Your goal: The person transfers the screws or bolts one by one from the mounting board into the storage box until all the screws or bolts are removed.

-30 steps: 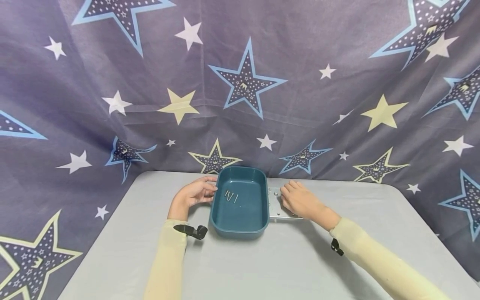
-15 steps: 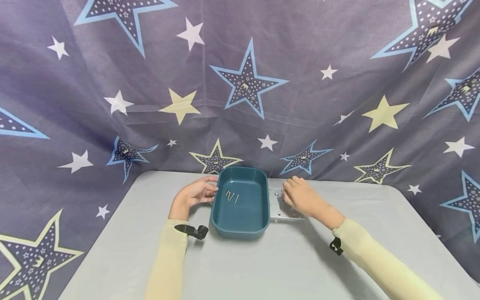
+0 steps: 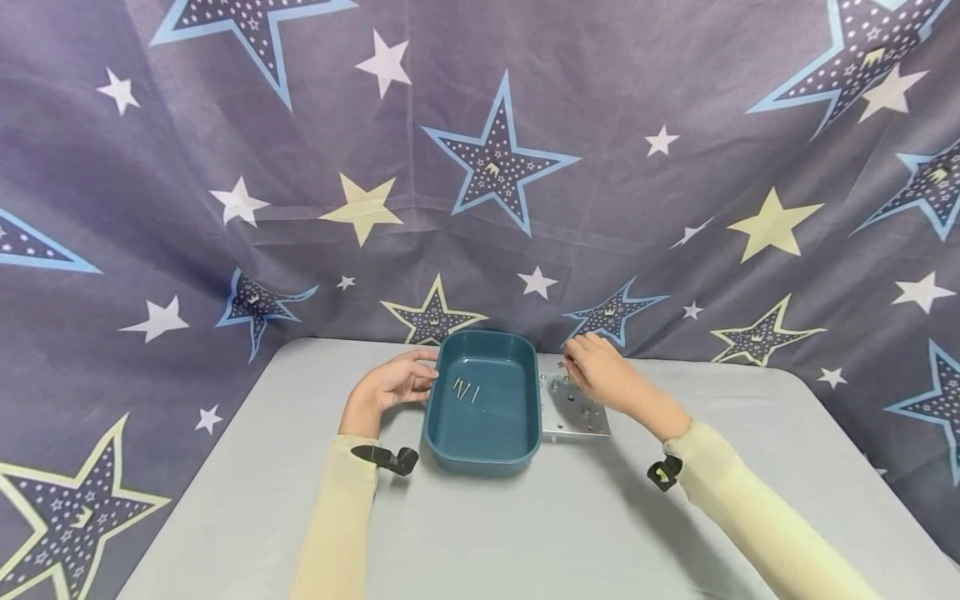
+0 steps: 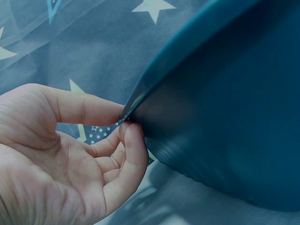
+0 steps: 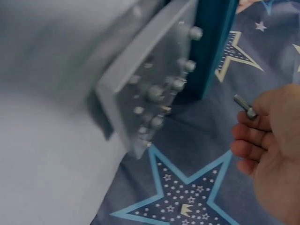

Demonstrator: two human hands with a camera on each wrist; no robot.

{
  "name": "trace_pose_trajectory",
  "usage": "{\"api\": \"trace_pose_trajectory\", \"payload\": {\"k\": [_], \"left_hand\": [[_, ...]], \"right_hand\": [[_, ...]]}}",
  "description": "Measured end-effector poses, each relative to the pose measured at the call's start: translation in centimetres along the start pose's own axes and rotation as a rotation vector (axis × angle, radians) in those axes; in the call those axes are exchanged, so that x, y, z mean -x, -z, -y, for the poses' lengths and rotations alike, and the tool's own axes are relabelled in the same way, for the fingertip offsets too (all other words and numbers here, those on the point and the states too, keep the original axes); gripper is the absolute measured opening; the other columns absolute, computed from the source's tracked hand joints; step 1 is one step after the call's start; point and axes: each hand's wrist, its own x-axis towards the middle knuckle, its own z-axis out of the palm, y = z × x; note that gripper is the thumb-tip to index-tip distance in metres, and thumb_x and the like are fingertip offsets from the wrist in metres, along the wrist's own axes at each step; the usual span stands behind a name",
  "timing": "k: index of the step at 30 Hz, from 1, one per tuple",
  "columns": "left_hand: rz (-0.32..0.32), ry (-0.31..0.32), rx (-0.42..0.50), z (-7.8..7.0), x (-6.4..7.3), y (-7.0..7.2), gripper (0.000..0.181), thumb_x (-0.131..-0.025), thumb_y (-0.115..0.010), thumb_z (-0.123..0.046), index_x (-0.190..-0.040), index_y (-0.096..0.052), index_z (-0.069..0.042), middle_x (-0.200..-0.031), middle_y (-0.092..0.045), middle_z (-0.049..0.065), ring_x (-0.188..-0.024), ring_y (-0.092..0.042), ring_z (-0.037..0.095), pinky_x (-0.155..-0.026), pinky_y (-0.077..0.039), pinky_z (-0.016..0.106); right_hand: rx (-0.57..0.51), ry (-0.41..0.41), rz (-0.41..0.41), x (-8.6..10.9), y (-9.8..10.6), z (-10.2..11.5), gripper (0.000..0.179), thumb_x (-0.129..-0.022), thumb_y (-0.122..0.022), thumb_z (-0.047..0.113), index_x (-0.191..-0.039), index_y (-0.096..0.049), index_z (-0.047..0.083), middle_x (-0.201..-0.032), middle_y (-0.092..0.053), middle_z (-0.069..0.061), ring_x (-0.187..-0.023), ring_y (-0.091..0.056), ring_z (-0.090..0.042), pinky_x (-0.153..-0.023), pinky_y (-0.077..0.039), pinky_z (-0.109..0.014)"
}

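Note:
In the right wrist view, my right hand (image 5: pixel 276 145) pinches a small metal bolt (image 5: pixel 243 105) between thumb and fingers. From the head view, that hand (image 3: pixel 603 375) is over the far edge of a silver metal plate (image 3: pixel 573 412), which carries several small screws and fittings. My left hand (image 3: pixel 393 383) is at the left side of a teal plastic tray (image 3: pixel 483 458). In the left wrist view, its thumb and curled fingers (image 4: pixel 133 154) grip the tray's rim. Several thin screws (image 3: pixel 465 390) lie inside the tray.
Tray and plate sit side by side at the far part of a grey-covered table (image 3: pixel 480 533). Behind the table hangs a star-patterned curtain (image 3: pixel 480 167). A black wrist camera mount is on each sleeve (image 3: pixel 337 508).
My right hand has lifted and drawn back from the plate toward its far edge, with the bolt now visible in its fingers. The left hand and the tray stay put.

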Motion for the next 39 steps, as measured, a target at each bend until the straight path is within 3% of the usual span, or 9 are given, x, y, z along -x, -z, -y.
{"api": "trace_pose_trajectory", "payload": {"k": [14,23,30,36,39], "left_hand": [[-0.002,0.0,0.005,-0.1,0.2,0.0,0.057,-0.097,-0.051,0.003,-0.149,-0.029,0.004,-0.082,-0.065,-0.004,-0.07,-0.062,0.004,-0.069,-0.053,0.023],[-0.015,0.009,0.011,-0.2,0.3,-0.2,0.056,-0.096,-0.052,0.003,-0.148,-0.031,0.004,-0.08,-0.066,-0.005,-0.07,-0.063,0.004,-0.07,-0.054,0.024],[-0.016,0.007,0.018,-0.2,0.1,-0.2,0.055,-0.096,-0.052,0.003,-0.147,-0.033,0.003,-0.081,-0.066,-0.005,-0.07,-0.062,0.004,-0.07,-0.054,0.024],[-0.012,0.003,0.017,-0.2,0.2,-0.2,0.055,-0.096,-0.052,0.003,-0.147,-0.032,0.003,-0.081,-0.065,-0.005,-0.069,-0.062,0.004,-0.069,-0.053,0.023],[-0.01,0.001,0.016,-0.2,0.3,-0.2,0.055,-0.096,-0.052,0.003,-0.147,-0.032,0.004,-0.081,-0.065,-0.005,-0.069,-0.062,0.004,-0.069,-0.054,0.023]], "right_hand": [[-0.122,-0.003,0.015,-2.8,1.8,1.0,0.005,-0.095,-0.059,-0.003,-0.098,-0.062,-0.002,-0.091,-0.064,-0.013,-0.085,-0.056,-0.029,-0.079,-0.049,-0.043],[-0.107,0.02,0.038,-5.3,2.0,2.4,0.007,-0.092,-0.065,-0.006,-0.097,-0.065,-0.002,-0.092,-0.067,-0.013,-0.083,-0.056,-0.028,-0.077,-0.05,-0.041],[-0.099,-0.002,0.099,-7.0,1.9,3.3,0.008,-0.092,-0.066,-0.005,-0.098,-0.068,0.0,-0.096,-0.07,-0.013,-0.088,-0.06,-0.027,-0.08,-0.054,-0.038],[-0.107,-0.064,0.208,-8.4,1.4,3.9,0.011,-0.094,-0.066,-0.002,-0.104,-0.072,-0.001,-0.103,-0.072,-0.014,-0.099,-0.064,-0.029,-0.088,-0.057,-0.038],[-0.117,-0.059,0.238,-9.0,0.8,4.0,0.012,-0.094,-0.066,-0.002,-0.102,-0.074,-0.001,-0.102,-0.074,-0.014,-0.1,-0.066,-0.03,-0.09,-0.057,-0.038]]}}
